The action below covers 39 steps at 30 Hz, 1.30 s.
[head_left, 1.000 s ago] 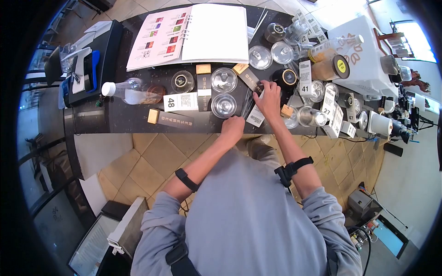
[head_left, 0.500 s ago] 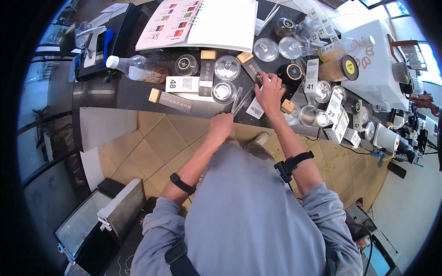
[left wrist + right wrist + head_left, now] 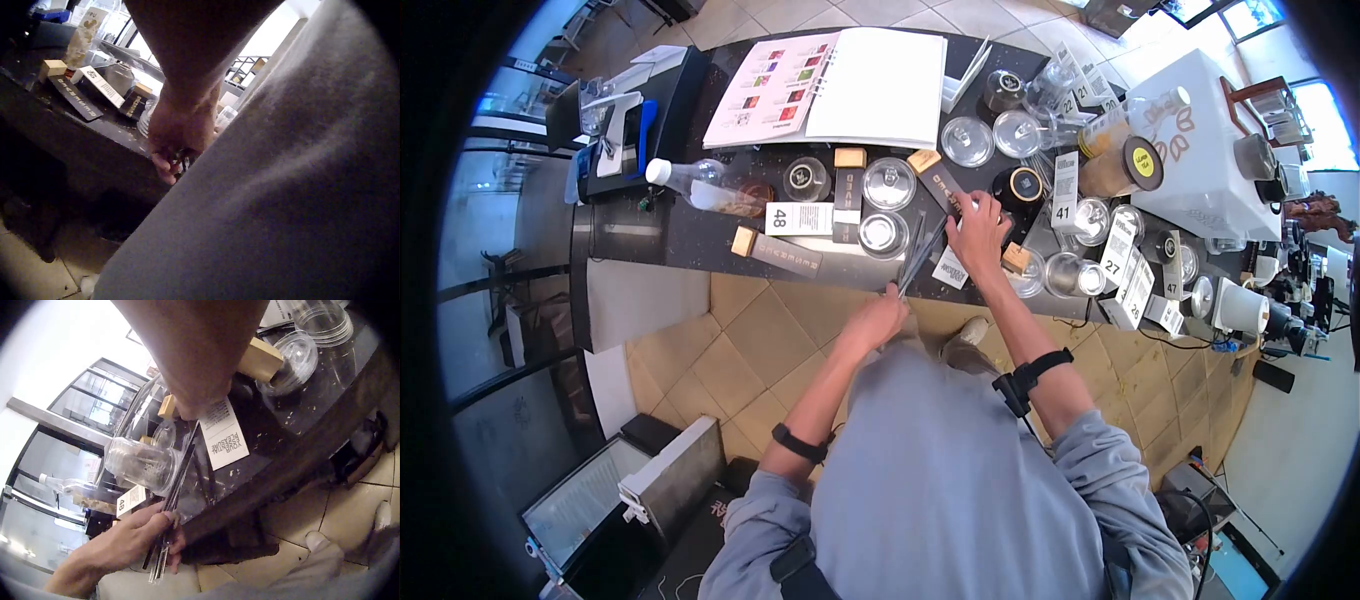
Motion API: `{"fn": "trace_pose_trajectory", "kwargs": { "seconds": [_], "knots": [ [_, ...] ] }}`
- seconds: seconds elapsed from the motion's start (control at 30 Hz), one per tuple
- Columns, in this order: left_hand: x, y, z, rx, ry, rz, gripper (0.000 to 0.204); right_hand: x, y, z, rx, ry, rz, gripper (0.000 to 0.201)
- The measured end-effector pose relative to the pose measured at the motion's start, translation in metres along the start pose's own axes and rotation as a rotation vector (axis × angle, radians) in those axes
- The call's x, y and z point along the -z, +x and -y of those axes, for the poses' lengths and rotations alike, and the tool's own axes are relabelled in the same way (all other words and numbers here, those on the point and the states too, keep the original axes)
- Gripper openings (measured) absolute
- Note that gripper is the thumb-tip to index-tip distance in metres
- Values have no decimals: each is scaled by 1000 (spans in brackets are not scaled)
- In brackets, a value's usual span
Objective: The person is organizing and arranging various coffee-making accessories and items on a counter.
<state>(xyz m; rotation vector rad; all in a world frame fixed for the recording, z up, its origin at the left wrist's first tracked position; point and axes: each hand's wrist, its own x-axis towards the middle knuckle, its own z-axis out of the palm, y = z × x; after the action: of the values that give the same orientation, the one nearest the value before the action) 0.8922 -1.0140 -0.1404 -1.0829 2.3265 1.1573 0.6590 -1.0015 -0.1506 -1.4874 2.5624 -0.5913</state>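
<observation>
My left hand grips the near end of a bundle of thin straws, some black and some in clear wrappers, at the table's front edge. Their tips stick out below the fingers in the right wrist view. The bundle slants up to my right hand, whose bent fingers lie over the end of a dark RESERVED sign with a wooden block. Its fingertips are partly hidden, and I cannot tell what they hold. Beneath that wrist lies a white printed card. Stacked clear cups stand left of the straws.
An open binder lies at the back. Left are a bottle, a card marked 48 and another RESERVED sign. Right stand a black jar, several numbered cards, clear cups and a white box.
My left hand has drawn back towards my body, and the straws now reach past the table edge. The right hand has stayed by the sign, its fingers shifting slightly.
</observation>
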Motion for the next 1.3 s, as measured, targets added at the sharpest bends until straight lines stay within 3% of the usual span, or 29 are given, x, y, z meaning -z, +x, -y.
{"fn": "trace_pose_trajectory", "kwargs": {
  "seconds": [0.17, 0.23, 0.37, 0.47, 0.53, 0.63, 0.8, 0.87, 0.9, 1.0, 1.07, 1.13, 1.17, 1.3],
  "knots": [
    [14, -20, 12, -64, -10, 72, 28, -1, 0, 0, 19, -23, -14, 49],
    [26, -30, 14, -1, -426, 280, 23, -1, 0, 3, 16, -54, -3, 49],
    [32, -37, 26, -19, -571, 343, 23, -4, 1, 4, 19, -80, -14, 48],
    [36, -40, 34, -197, -528, 318, 22, -1, -2, 9, 57, -60, -98, 44],
    [53, -46, 27, -158, -521, 374, 22, 11, -5, 15, 152, 31, -145, 35],
    [74, -49, 15, -187, -564, 437, 21, 19, -6, 26, 75, 571, -40, 21],
    [95, -40, -3, -338, -506, 487, 17, 56, -3, 42, 32, 704, -50, 22],
    [98, -34, -12, -393, -487, 509, 17, 68, 0, 37, -239, 937, 265, 26],
    [99, -32, -15, -413, -514, 527, 15, 72, -2, 39, -253, 965, 207, 31],
    [94, -26, -22, -447, -588, 569, 14, 97, -2, 38, -321, 930, 291, 33],
    [88, -21, -26, -460, -632, 593, 13, 105, -4, 42, -324, 908, 203, 36],
    [85, -16, -32, -440, -691, 674, 13, 116, -5, 45, -314, 707, 217, 38],
    [85, -13, -36, -452, -679, 685, 13, 108, -7, 43, -228, 694, 95, 42],
    [85, -2, -50, -370, -769, 844, 11, 108, -8, 41, -192, 495, 116, 49]
  ]
}}
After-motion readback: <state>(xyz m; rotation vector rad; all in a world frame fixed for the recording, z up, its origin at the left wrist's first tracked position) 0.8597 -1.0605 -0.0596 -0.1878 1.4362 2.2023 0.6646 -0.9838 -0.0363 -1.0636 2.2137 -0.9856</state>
